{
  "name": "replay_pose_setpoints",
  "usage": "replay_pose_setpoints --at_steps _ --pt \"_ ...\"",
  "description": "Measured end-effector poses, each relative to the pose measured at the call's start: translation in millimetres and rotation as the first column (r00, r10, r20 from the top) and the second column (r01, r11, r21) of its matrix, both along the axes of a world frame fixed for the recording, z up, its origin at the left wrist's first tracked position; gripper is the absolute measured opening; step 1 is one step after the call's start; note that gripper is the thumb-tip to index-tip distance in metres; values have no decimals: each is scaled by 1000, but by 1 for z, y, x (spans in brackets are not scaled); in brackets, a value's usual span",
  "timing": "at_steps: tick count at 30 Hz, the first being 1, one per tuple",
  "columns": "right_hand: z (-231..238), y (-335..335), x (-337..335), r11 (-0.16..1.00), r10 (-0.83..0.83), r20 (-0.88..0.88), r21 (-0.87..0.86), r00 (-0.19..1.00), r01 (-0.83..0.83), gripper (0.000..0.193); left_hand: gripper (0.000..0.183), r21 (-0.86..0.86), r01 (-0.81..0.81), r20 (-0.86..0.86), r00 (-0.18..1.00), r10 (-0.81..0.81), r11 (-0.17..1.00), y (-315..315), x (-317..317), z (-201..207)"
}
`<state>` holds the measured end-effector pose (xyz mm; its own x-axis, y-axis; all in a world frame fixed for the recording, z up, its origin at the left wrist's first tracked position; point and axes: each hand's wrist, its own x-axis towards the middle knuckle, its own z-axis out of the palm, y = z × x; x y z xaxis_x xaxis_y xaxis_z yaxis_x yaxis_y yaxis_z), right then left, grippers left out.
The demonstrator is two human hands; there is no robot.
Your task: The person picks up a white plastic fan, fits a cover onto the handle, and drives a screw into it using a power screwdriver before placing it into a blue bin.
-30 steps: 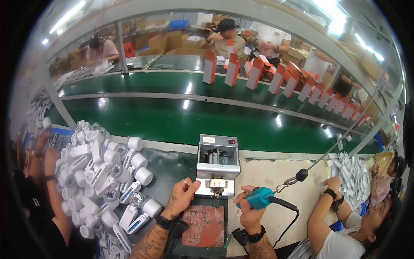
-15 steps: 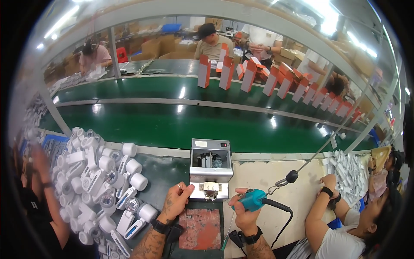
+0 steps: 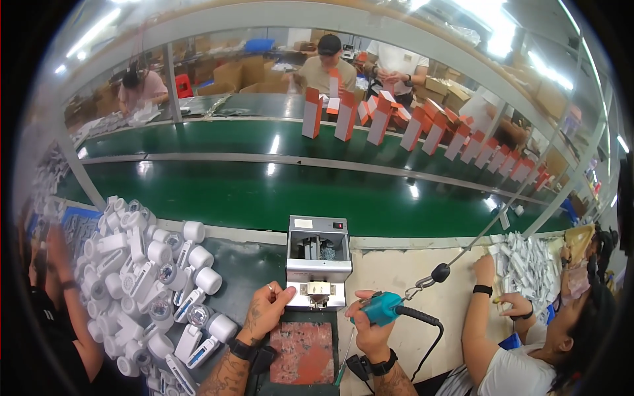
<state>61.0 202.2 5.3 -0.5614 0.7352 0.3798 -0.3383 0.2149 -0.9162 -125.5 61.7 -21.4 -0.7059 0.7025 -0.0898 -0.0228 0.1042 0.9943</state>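
Note:
My right hand (image 3: 373, 330) is wrapped round a teal electric screwdriver (image 3: 382, 308), which hangs from a cord with a black ball and a metal hook. A black cable loops from its back end. Directly ahead stands a grey metal screw feeder (image 3: 319, 264) with small screws in its upper tray and a brass-coloured block at its front. My left hand (image 3: 269, 309) rests at the feeder's lower left corner with curled fingers; anything inside them is hidden. Between my wrists lies a worn red mat (image 3: 302, 353).
White handheld devices with round heads (image 3: 142, 284) are heaped on my left. Beyond the bench runs a green conveyor belt (image 3: 224, 191) bearing orange-and-white boxes (image 3: 380, 122). On my right, a co-worker's arms (image 3: 479, 310) reach near a pile of white parts (image 3: 525, 264).
The view has shifted slightly; both my hands keep their places by the feeder. At right, the co-worker's two hands have moved apart. A person beyond the belt has changed head and arm position.

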Motion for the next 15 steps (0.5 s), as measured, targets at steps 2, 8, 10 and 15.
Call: replay_pose_setpoints --at_steps 2,8,10,15 --pt "2 0 0 1000 3 -11 9 1000 -3 59 35 7 -3 0 1000 3 1000 0 -1 -1" --pt "4 -2 -1 1000 -10 -11 1 1000 10 59 36 -3 -8 16 1000 8 1000 1 -1 1" --pt "3 -2 -1 1000 -10 -8 2 1000 10 60 36 1 -6 17 1000 6 1000 0 0 2" --pt "1 -2 -1 1000 -12 -4 15 1000 12 60 36 5 -7 9 1000 7 1000 1 -1 -1"
